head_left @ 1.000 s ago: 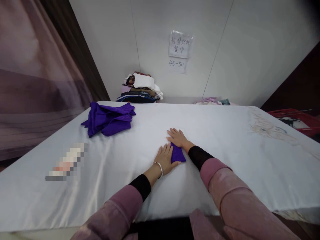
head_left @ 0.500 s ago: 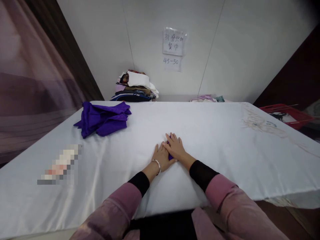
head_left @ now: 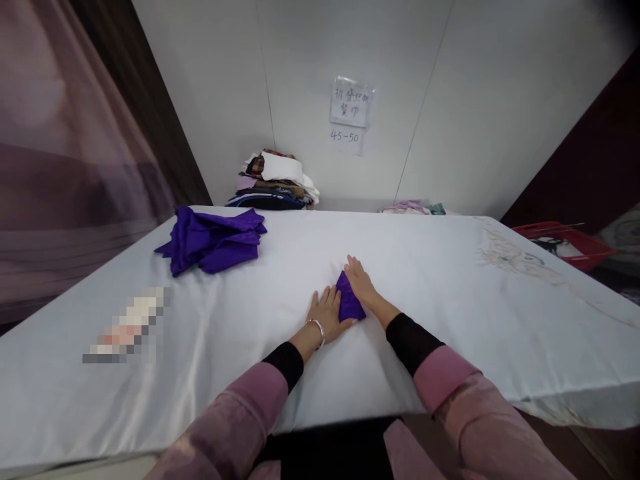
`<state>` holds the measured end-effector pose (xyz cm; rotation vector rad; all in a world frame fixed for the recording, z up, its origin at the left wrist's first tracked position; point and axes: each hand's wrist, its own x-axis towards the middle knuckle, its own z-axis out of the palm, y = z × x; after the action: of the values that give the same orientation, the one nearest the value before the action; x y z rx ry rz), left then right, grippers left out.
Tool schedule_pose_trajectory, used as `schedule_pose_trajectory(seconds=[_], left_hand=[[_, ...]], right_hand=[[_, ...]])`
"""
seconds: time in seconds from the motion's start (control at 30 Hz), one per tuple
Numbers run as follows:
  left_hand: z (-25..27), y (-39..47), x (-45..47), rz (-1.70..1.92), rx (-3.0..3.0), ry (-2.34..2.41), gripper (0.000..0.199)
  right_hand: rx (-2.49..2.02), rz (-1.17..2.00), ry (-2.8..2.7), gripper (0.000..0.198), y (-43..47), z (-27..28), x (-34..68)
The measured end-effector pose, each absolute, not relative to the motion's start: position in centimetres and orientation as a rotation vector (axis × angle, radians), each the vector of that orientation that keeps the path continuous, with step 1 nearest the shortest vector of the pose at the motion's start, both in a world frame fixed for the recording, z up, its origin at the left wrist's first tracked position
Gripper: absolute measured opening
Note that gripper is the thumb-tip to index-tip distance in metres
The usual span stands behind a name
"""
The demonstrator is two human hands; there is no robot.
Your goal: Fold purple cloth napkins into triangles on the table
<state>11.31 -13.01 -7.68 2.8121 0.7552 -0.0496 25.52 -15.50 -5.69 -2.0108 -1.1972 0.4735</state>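
Observation:
A small folded purple cloth (head_left: 351,301) lies flat on the white tablecloth, narrow at its far end and wider towards me. My left hand (head_left: 327,315), with a bracelet at the wrist, rests spread along the cloth's left edge, its thumb across the near edge. On the other side, my right hand (head_left: 361,279) lies along the cloth's right edge with fingers stretched out and pointing away from me. Part of the cloth's edges is hidden under both hands. Further left sits a loose heap of purple cloth (head_left: 215,241).
White satin cloth (head_left: 425,360) covers the table. A blurred-out flat object (head_left: 125,327) lies at the left. Behind the far edge stand a stack of folded clothes (head_left: 275,180) and a lower pile (head_left: 413,208). A red basket (head_left: 565,243) is beyond the right edge.
My right hand has moved off the top of the folded purple cloth to its right edge, uncovering most of it. My left hand has stayed nearly in place. The view has shifted slightly.

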Motion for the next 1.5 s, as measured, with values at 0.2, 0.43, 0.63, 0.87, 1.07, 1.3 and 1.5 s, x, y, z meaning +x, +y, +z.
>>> schedule_pose_trajectory(seconds=[0.2,0.43,0.63,0.87,1.07,1.3,1.5], left_hand=[[-7.2,-13.3,11.1,0.014,2.786,0.752,0.089],[-7.8,-13.1,10.8,0.067,2.799,0.728,0.087],[-7.5,-13.4,10.5,0.048,2.799,0.766,0.088],[-8.2,-13.1,6.4,0.025,2.830,0.861,0.086],[-7.1,-14.2,4.0,0.096,2.801,1.033,0.078],[-7.3,-17.5,5.2,0.173,2.919,0.715,0.079],[-8.5,-17.2,4.7,0.100,2.903,0.732,0.077]], right_hand=[[-1.921,0.380,-1.668,0.062,-14.4,-5.7,23.0],[-2.002,0.390,-1.775,0.064,-14.5,-7.2,23.1],[-1.990,0.385,-1.749,0.064,-14.6,-7.1,23.1],[-2.032,0.341,-1.809,0.064,-14.3,-7.5,23.1],[-2.079,0.265,-1.852,0.064,-14.3,-7.5,22.9],[-2.087,0.241,-1.868,0.065,-14.3,-7.6,22.9],[-2.072,0.299,-1.853,0.066,-14.3,-7.4,22.6]])
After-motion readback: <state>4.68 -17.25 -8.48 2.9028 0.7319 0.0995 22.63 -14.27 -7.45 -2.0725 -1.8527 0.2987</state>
